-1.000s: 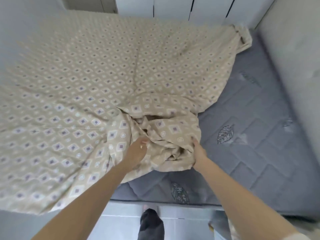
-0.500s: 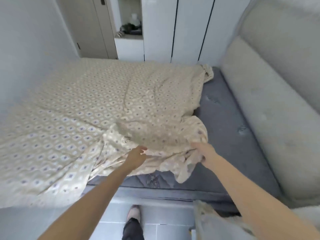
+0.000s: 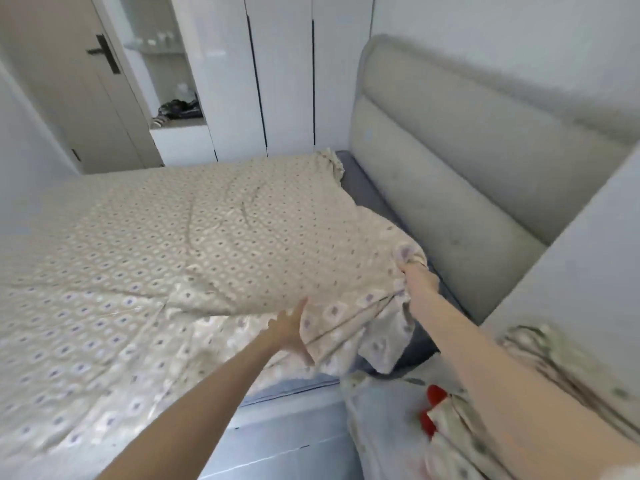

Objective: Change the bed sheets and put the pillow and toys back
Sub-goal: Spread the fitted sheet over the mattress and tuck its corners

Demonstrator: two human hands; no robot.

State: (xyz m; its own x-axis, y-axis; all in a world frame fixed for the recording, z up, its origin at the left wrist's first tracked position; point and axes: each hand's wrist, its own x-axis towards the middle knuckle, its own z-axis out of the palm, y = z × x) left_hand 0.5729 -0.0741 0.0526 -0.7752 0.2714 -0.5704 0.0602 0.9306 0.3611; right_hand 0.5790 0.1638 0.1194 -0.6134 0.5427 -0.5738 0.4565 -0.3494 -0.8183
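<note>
Beige with small purple diamonds, spread creased over most of the bed and reaching well away to the left of both sets of fingers: the bed sheet (image 3: 166, 258). Clenched tight round its bunched near corner, the fingers of the right hand (image 3: 419, 281), holding that corner lifted clear of the grey mattress (image 3: 367, 195). Just left of them, set against the raised fold of the same sheet, the left hand (image 3: 290, 330), thumb straight and pointing up; remaining fingers hidden behind the cloth, so cannot tell whether grasping or only touching. Just beyond and right of the right fingers, a padded pale grey headboard (image 3: 478, 174). Below the right forearm, blurred, a heap of rumpled pale bedding (image 3: 381, 420) with red patches. Far beyond both hands, white wardrobe doors (image 3: 284, 81). Under the left forearm, pale tiled floor (image 3: 277, 441).
</note>
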